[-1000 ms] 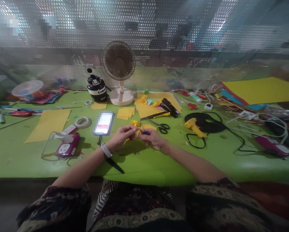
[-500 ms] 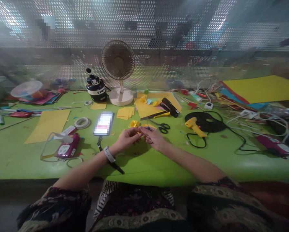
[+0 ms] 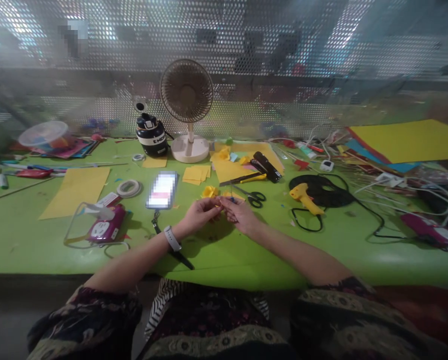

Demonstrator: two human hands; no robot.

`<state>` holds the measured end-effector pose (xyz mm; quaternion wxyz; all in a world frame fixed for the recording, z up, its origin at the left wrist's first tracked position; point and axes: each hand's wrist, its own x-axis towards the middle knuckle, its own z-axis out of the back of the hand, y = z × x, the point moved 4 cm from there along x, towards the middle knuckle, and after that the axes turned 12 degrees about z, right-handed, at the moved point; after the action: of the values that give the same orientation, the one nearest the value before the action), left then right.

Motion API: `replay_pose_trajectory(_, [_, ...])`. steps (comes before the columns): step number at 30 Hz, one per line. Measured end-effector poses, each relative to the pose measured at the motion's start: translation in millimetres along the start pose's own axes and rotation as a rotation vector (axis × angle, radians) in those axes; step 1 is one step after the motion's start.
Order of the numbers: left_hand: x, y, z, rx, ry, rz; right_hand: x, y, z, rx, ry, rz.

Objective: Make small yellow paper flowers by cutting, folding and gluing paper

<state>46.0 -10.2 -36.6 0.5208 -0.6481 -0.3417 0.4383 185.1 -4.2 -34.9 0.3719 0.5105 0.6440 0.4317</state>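
Observation:
My left hand [image 3: 200,218], with a pale watch on its wrist, is closed in a pinch above the green table. Its fingertips meet those of my right hand [image 3: 241,216], and whatever small piece lies between them is hidden. A thin, stick-like tool with a blue part [image 3: 232,198] pokes up from the closed fingers of my right hand. Just behind the left fingers sits a yellow paper flower [image 3: 209,192]. Yellow paper [image 3: 236,195] lies beyond the right fingertips, close to black-handled scissors [image 3: 256,199].
Left of my hands lie a phone [image 3: 162,190], a tape roll [image 3: 128,188] and a purple power strip [image 3: 107,225]. A yellow glue gun [image 3: 305,198] rests at right with its cord. Behind stand a fan [image 3: 187,95], a dark bottle [image 3: 151,139] and a black stapler [image 3: 267,166].
The view has shifted slightly, so the table's things appear a little further right. Both hands keep the same pinch, fingertips together, with hardly any movement.

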Motion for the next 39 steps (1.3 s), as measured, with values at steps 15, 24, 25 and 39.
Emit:
replay_pose_trajectory(15, [-1,1,10.9,-0.038,-0.074,0.018,1,9,5,-0.162,0.07,0.034])
replay_pose_trajectory(24, [0,-7,23.2,-0.107,-0.159,0.058,5,27,13,-0.66,0.148,0.413])
replay_pose_trajectory(25, [0,-7,23.9,-0.114,-0.159,0.058,4,27,12,-0.699,0.173,0.432])
replay_pose_trajectory(39, [0,-7,27.1,-0.174,-0.037,0.1,4,24,9,-0.951,0.313,0.578])
